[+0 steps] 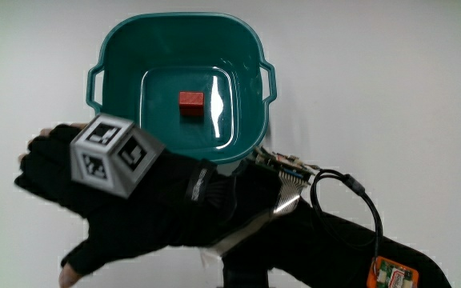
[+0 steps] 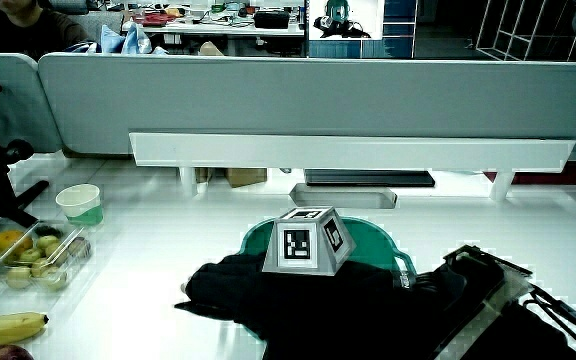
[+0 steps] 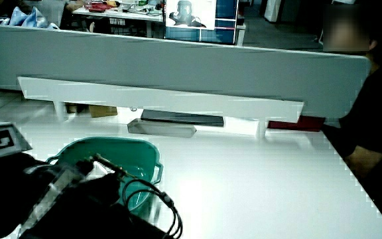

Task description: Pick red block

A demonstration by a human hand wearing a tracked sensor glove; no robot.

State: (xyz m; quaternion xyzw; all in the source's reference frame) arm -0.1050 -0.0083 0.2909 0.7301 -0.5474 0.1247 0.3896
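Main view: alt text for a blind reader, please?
A small red block lies in the middle of a teal tub on a white table. The black-gloved hand, holding nothing, rests at the tub's near rim, nearer to the person than the block.

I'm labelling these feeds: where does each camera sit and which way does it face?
Main view: overhead, looking down on the teal tub holding the red block; the hand and forearm show.
Side view: low, facing the partition; hand and patterned cube fill the foreground.
Side view: same direction; forearm only.
All share the tub.
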